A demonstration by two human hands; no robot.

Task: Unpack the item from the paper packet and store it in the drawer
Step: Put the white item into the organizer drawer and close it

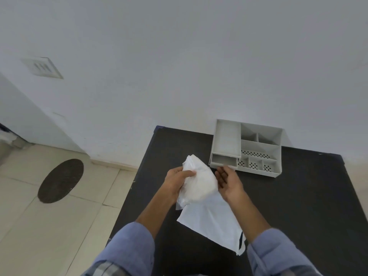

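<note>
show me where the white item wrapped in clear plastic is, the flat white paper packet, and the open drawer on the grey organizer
White item wrapped in clear plastic [199, 185]: head view, on its bulging middle.
Flat white paper packet [214, 222]: head view, on its bare centre.
Open drawer of the grey plastic organizer [223, 160]: head view, on the drawer's inner floor.

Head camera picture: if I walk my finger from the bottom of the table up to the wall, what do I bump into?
Flat white paper packet → white bagged item in the left hand → open right hand → slightly open drawer → grey organiser by the wall.
</note>
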